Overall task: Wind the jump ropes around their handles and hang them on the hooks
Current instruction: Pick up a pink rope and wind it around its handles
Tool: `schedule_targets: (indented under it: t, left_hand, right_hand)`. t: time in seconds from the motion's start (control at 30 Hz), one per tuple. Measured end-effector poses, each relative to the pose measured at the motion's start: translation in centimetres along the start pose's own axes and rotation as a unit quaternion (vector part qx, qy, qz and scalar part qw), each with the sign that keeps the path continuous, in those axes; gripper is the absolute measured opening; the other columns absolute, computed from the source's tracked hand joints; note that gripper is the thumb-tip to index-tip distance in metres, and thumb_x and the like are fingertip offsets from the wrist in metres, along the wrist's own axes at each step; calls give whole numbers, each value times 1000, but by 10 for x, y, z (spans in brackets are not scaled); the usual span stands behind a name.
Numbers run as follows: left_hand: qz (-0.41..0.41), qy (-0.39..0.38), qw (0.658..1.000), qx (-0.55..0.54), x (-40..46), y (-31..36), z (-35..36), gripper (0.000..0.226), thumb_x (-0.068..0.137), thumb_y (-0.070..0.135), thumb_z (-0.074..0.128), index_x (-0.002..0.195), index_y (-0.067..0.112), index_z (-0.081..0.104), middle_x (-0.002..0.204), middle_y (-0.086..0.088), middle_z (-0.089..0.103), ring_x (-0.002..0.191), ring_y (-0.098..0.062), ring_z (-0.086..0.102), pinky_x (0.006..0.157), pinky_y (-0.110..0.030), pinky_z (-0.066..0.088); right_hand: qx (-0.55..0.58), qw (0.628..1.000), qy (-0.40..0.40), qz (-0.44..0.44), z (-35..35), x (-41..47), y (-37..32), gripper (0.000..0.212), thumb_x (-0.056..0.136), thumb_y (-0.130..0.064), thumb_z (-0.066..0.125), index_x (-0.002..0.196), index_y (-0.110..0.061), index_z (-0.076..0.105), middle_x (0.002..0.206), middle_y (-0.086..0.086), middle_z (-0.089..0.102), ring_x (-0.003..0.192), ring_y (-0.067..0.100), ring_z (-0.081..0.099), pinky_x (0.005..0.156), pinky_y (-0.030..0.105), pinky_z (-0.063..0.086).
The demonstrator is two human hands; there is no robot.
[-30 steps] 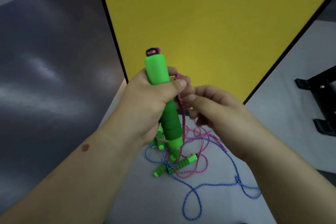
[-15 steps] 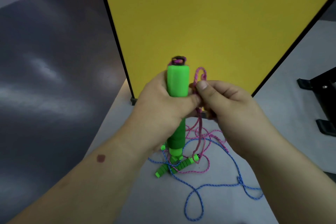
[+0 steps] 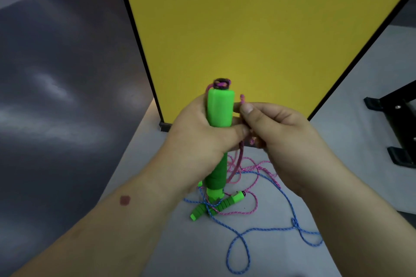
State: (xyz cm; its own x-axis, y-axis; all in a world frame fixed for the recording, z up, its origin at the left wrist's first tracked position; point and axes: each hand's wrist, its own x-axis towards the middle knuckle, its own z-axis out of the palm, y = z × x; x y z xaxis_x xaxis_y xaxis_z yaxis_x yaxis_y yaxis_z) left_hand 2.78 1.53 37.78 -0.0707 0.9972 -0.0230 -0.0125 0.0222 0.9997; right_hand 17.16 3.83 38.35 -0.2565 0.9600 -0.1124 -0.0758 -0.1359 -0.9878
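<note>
left hand (image 3: 198,139) gripped the upright green handle (image 3: 219,108); right hand (image 3: 276,132) pinched the pink rope (image 3: 242,99) just beside it. that cord looked light, limp, tangle-prone, so best held taut near the handle. since 1 second ago the handle stood straighter, and the pinch rose.

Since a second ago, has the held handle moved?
Yes. The handle in the left hand has swung upright and rightward: its top now overlaps the yellow panel, right of the panel's black edge, nearer the right hand.
</note>
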Motion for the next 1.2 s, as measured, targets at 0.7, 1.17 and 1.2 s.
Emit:
schedule_targets:
  t: [0.7,1.17,1.2]
  left_hand:
    - [15,65,988,-139,10,14,-21,36,92,-7,69,101,26,58,90,-7,77,87,-25,79,80,-40,63]
    - [12,56,989,-136,9,13,-18,38,90,-6,71,108,24,57,99,-16,73,85,-27,77,73,-37,63]
    - [7,62,989,-131,9,13,-20,36,91,-4,71,104,26,58,103,-18,73,87,-26,78,75,-38,62]
  right_hand:
    - [-184,981,-62,14,-5,-2,1,20,99,-22,62,90,-17,79,75,2,72,67,9,54,65,26,44]
    - [-179,981,-70,11,-7,-2,2,16,98,-20,65,91,-16,79,73,-2,73,67,9,57,66,30,44]
    - [-167,984,-58,-8,-7,-2,2,15,97,-17,66,91,-17,80,76,2,74,69,10,57,67,30,46]
